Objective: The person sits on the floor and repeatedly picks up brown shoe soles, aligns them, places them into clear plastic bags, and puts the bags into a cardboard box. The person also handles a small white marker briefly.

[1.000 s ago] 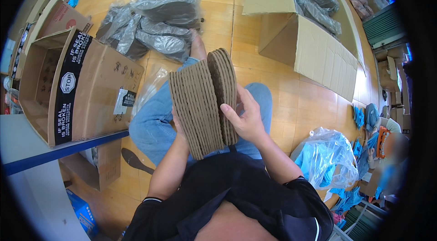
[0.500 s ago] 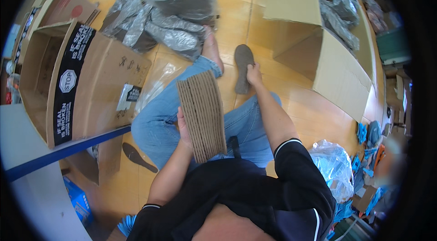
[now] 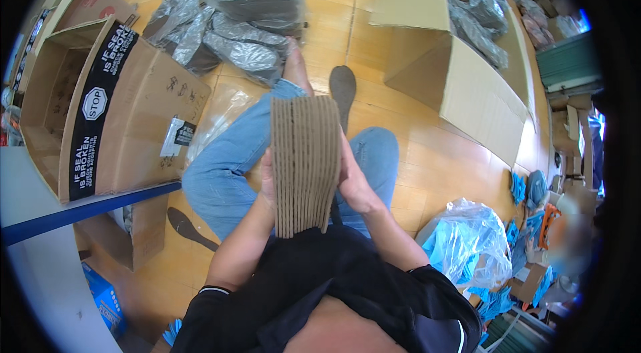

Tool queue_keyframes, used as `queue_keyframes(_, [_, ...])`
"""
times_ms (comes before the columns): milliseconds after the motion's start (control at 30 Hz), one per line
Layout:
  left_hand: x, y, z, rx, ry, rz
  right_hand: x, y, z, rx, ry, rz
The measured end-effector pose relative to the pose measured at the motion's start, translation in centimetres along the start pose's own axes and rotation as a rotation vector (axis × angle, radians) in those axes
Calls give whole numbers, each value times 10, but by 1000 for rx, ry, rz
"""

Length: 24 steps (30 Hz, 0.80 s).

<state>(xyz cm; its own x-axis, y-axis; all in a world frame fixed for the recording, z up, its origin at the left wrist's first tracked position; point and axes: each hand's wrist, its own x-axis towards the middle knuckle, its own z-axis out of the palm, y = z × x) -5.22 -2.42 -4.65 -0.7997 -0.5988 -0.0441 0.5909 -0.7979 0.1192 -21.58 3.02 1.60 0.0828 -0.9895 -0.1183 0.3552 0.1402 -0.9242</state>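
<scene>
A thick stack of brown-grey shoe insoles, seen edge-on, stands upright between my hands above my lap. My left hand presses its left side, and my right hand presses its right side; some fingers of both are hidden behind it. One loose dark insole lies on the floor just beyond the stack, its near end partly covered by it. Another single insole rests on the floor to the left of my bent knee.
Plastic-wrapped bundles of insoles lie ahead on the tiled floor. An open cardboard box is at the left by a blue-edged table. Another open box with wrapped bundles stands at the right. Nearer sits a clear bag with blue pieces.
My right hand has let go of the loose insole on the floor and come back to the stack's right side. The stack has turned more upright and is now between both hands.
</scene>
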Motion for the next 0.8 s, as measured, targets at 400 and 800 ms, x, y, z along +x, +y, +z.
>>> queue_keyframes(400, [-10, 5, 17, 189, 96, -223, -38, -29, 1, 45, 32, 41])
queue_keyframes(800, [-2, -18, 46, 838, 405, 286, -29, -15, -4, 24, 240, -226])
